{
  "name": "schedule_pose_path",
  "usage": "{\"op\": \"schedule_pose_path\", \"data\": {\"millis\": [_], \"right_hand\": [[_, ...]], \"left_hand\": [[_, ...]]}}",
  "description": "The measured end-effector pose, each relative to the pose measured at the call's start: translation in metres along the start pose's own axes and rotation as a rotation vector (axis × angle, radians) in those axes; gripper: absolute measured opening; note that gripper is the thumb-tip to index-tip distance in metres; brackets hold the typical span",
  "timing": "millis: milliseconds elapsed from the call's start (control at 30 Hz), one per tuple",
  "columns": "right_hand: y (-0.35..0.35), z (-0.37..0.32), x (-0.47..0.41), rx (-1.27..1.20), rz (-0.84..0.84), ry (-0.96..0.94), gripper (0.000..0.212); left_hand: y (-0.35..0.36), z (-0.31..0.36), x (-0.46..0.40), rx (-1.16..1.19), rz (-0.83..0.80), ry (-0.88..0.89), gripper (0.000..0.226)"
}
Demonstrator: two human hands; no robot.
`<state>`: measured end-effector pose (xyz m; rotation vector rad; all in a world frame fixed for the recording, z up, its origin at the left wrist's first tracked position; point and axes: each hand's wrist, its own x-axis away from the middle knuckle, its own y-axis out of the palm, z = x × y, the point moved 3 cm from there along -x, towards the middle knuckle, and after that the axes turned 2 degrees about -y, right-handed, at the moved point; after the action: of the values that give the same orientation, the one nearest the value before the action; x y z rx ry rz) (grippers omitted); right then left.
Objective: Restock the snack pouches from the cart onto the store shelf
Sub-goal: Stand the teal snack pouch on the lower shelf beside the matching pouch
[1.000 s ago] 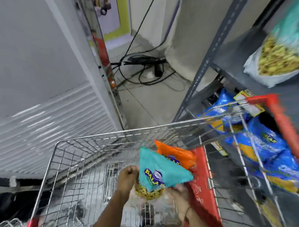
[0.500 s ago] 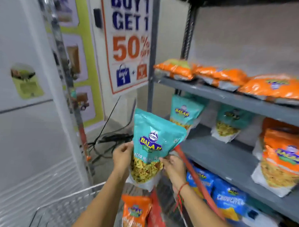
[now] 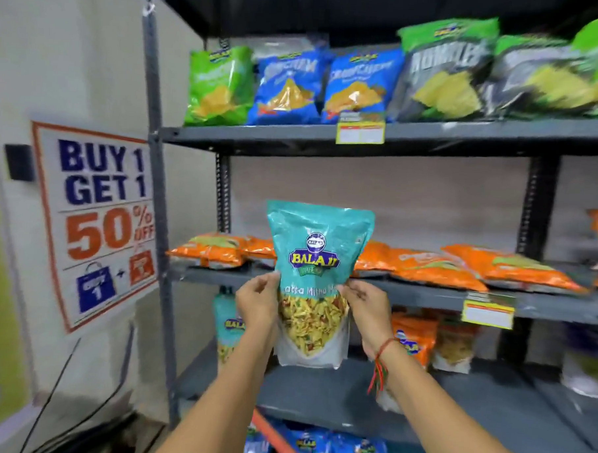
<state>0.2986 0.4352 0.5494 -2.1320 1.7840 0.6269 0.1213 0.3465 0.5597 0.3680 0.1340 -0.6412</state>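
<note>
Item, lower centre of frame: left hand [image 3: 257,301] and right hand [image 3: 367,306], each closed with fingertips pinching a side edge of one teal glossy plastic snack pouch [image 3: 316,271] with a clear window of yellow mix. Pouch held upright, long axis vertical, label facing the camera, at centre frame between the two hands, which sit level and equally near it; red thread band on the right wrist. Item, just behind and below: grey metal lower shelf board [image 3: 334,395], carrying a second teal pouch [image 3: 225,326] standing at centre left and orange pouches [image 3: 414,335] standing at centre right; the open stretch between them lies directly behind the held pouch, so the likely move is a short push forward and down, kept upright. Item, further back: grey middle shelf [image 3: 407,296] of flat-lying orange packets [image 3: 460,264]. Item, upper frame: top shelf [image 3: 294,137] of green, blue and dark crisp bags. Item, left of frame: white "BUY 1 GET 1" wall poster [image 3: 99,214].
</note>
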Motion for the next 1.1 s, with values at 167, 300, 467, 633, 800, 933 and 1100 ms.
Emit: {"op": "schedule_pose_path", "data": {"millis": [167,300,467,633,800,933,1100], "right_hand": [[-0.040,-0.030,-0.005,-0.024,0.075,-0.050,0.011],[-0.056,-0.052,-0.005,-0.038,0.055,-0.116,0.011],[-0.060,-0.060,0.002,-0.105,0.065,-0.076,0.011],[-0.054,-0.041,0.006,-0.101,0.070,-0.043,0.010],[-0.043,0.000,0.016,-0.046,0.066,0.011,0.010],[-0.036,0.053,0.031,0.071,0.023,0.079,0.013],[-0.041,0.141,0.037,0.309,-0.023,0.164,0.025]], "left_hand": [[0.038,0.019,0.009,0.082,-0.111,-0.012,0.012],[0.055,0.035,0.016,0.184,-0.160,-0.013,0.015],[0.057,0.039,0.024,0.207,-0.212,-0.058,0.013],[0.048,0.026,0.023,0.199,-0.175,-0.084,0.007],[0.033,-0.020,0.014,0.125,-0.167,-0.104,0.010],[0.019,-0.073,0.011,0.025,-0.179,-0.112,0.013],[0.016,-0.166,-0.009,-0.198,-0.188,-0.210,0.021]]}}
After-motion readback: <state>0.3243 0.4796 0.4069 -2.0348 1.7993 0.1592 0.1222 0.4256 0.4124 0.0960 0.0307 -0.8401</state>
